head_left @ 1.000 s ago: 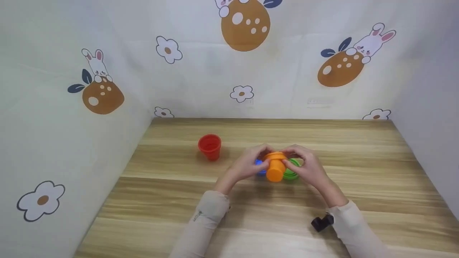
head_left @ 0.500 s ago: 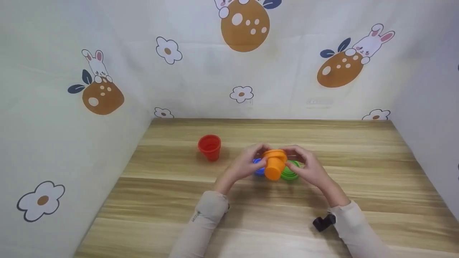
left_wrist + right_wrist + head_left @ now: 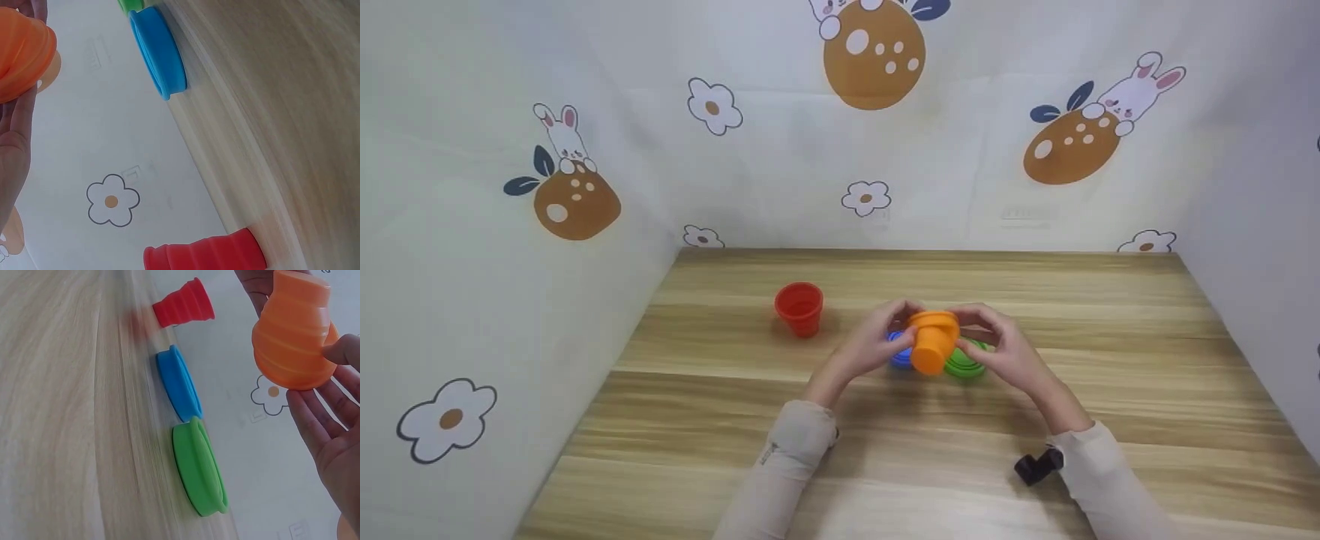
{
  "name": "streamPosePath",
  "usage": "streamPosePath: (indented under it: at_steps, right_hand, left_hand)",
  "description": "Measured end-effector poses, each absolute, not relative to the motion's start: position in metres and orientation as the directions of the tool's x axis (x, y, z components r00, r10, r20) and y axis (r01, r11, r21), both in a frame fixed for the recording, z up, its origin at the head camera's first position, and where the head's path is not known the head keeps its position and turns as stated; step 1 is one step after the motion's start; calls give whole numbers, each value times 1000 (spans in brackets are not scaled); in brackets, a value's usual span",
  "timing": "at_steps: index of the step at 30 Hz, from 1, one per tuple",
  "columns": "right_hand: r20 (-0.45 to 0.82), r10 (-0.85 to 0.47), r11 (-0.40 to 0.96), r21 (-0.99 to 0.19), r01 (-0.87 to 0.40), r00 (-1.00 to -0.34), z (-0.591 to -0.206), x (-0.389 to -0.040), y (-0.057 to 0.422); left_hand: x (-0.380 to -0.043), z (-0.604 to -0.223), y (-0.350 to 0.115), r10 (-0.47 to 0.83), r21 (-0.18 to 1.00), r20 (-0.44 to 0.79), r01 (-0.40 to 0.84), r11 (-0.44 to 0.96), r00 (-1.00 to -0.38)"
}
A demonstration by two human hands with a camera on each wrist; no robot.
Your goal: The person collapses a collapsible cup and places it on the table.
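Two bare hands meet over a table, the left hand (image 3: 877, 339) and the right hand (image 3: 1011, 351) holding between them a tilted, smooth orange cup with a ringed, tapering body (image 3: 934, 346). The left grips one side near the rim, thumb toward the wearer; the right grips the opposite side, its thumb on the cup's ringed wall and its fingers at the rim, as the right wrist view shows. The cup is raised clear of the tabletop, its narrow base turned toward the person and its mouth away, so its inside is hidden.

Just below and behind it sit a low, round blue container (image 3: 179, 384) and a low, round green container with concentric rings (image 3: 198, 467), side by side; whether they touch is hard to tell. Farther to the left, well apart from the hands, a tapering red cup with a ribbed wall (image 3: 801, 309) stands upright, its red inner wall visible through the open mouth.

All three rest on a light wood-grain table (image 3: 697, 450). Pale sleeves (image 3: 802, 435) cover the forearms. Behind rises a whitish wall covering (image 3: 780, 172) printed with rabbits, orange-brown fruits and outlined flowers.
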State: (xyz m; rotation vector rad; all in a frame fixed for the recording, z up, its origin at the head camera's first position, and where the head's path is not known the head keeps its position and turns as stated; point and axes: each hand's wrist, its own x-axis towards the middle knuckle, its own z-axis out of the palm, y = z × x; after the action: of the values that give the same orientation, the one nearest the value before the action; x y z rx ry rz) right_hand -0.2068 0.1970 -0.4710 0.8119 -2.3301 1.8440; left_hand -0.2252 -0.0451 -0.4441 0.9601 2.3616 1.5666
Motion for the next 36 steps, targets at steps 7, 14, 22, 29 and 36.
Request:
streamPosePath:
  at_steps: [7, 14, 22, 29, 36]
  right_hand:
    - [403, -329, 147, -872, -467, -854, -472, -207, 195]
    - [431, -288, 169, -856, -489, -855, -471, -208, 192]
    - [467, -263, 250, -812, -527, -844, -471, -206, 191]
    - [509, -260, 347, -744, -571, -820, -470, -206, 190]
    - [502, -277, 348, -743, -572, -819, -469, -206, 189]
  left_hand:
    - [-226, -445, -45, 571, 873, 208, 414, 259, -794]
    - [-224, -444, -45, 564, 882, 194, 394, 258, -803]
    - [-224, -445, -43, 575, 866, 215, 427, 261, -789]
    - [-223, -443, -39, 600, 816, 198, 470, 337, -775]
    - [-224, -443, -38, 595, 827, 154, 433, 360, -789]
